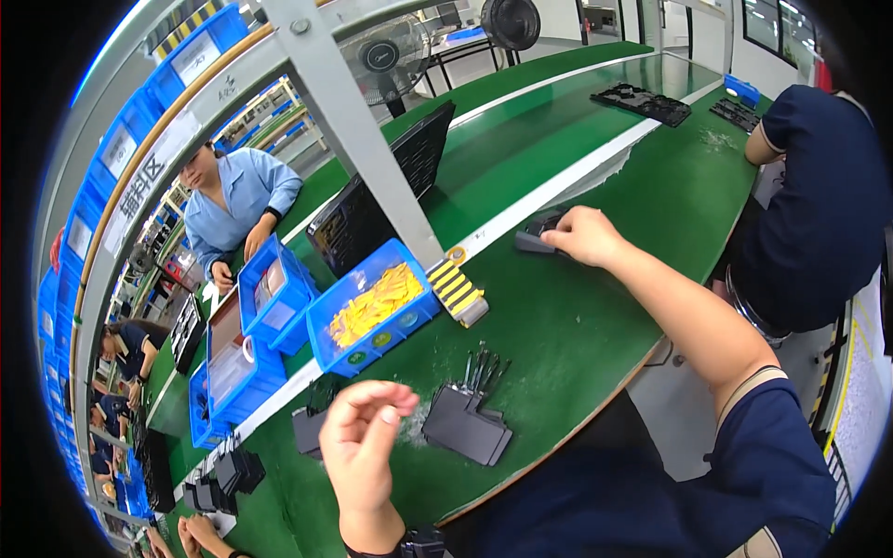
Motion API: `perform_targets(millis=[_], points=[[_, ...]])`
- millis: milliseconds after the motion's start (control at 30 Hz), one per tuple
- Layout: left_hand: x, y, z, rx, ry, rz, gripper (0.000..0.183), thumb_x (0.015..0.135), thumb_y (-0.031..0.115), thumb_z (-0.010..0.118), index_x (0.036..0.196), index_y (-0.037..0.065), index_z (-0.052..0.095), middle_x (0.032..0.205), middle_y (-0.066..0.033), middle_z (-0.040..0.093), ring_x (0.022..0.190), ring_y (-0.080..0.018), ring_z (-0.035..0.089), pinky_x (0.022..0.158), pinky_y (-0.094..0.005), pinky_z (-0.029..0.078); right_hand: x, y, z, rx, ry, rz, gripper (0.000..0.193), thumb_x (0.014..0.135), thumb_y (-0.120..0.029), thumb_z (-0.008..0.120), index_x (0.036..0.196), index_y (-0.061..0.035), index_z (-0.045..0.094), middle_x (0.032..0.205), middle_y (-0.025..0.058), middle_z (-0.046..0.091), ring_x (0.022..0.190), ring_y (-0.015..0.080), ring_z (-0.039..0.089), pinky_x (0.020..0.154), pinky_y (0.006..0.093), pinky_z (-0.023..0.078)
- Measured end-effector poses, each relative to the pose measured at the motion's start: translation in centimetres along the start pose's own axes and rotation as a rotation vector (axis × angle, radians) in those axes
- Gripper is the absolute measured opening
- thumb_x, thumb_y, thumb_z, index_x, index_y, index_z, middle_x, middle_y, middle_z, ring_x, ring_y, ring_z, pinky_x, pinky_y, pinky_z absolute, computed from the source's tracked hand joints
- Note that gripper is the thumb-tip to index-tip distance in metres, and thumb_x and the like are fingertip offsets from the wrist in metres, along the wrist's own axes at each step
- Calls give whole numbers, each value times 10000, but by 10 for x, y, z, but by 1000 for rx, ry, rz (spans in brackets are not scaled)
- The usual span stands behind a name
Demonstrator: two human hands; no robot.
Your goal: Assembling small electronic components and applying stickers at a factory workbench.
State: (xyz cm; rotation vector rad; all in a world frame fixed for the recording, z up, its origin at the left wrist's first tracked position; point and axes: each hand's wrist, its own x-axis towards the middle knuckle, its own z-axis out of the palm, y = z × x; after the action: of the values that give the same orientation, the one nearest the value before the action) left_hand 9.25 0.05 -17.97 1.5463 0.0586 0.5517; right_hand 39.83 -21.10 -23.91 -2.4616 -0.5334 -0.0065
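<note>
- My right hand [584,234] reaches out and grips a dark plastic part [538,233] lying on the green bench [577,325] beside the white strip.
- My left hand [358,437] hovers loosely curled, holding nothing I can see.
- A stack of dark parts [468,426] waits nearby, so I judge much remains.

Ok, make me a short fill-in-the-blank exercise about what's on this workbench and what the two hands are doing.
1. The right hand rests on a small dark part beside the ____ stripe on the green bench.
2. The blue bin near the metal post holds small ____ pieces.
3. The left hand is raised with its fingertips pinched, next to a stack of ____ flat parts.

Missing words: white; yellow; black
</note>
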Motion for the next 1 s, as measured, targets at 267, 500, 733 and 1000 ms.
perform_targets(millis=[267, 500, 733, 1000], points=[[20, -4, 31, 164, -328, -174, 218, 812, -23, 613, 1030, -11, 616, 944, -92, 633, 906, -169, 634, 809, -283, 507, 35, 24, 23, 573, 50, 201, 401, 710, -365, 740, 706, 31, 676, 717, 105, 653, 669, 179, 612, 674, 316, 475], [57, 2, 71, 410, -566, -213, 265, 820, 2, 603, 1084, -14, 591, 1008, -87, 616, 917, -165, 620, 844, -297, 493, 34, -7, 14, 859, 63, 165, 150, 719, -130, 718, 720, 14, 674, 657, 84, 637, 556, 149, 581, 568, 288, 463], [88, -19, 81, 361, -327, 230, 464, 796, 261, 665, 1174, 27, 531, 1266, -161, 496, 1174, -279, 484, 967, -374, 395, -63, -66, -27, 1569, -401, -260, 338, 838, -117, 645, 1111, 67, 568, 1135, 142, 596, 1017, 193, 591, 913, 355, 470], [45, -5, 71, 133, -464, 371, 704, 821, 662, 454, 1011, -2, 591, 1174, -209, 544, 1106, -304, 520, 962, -422, 372, -137, -96, -32, 1997, -599, -425, 329, 818, -72, 558, 1119, 58, 577, 1303, 192, 482, 1122, 259, 536, 982, 396, 409]])
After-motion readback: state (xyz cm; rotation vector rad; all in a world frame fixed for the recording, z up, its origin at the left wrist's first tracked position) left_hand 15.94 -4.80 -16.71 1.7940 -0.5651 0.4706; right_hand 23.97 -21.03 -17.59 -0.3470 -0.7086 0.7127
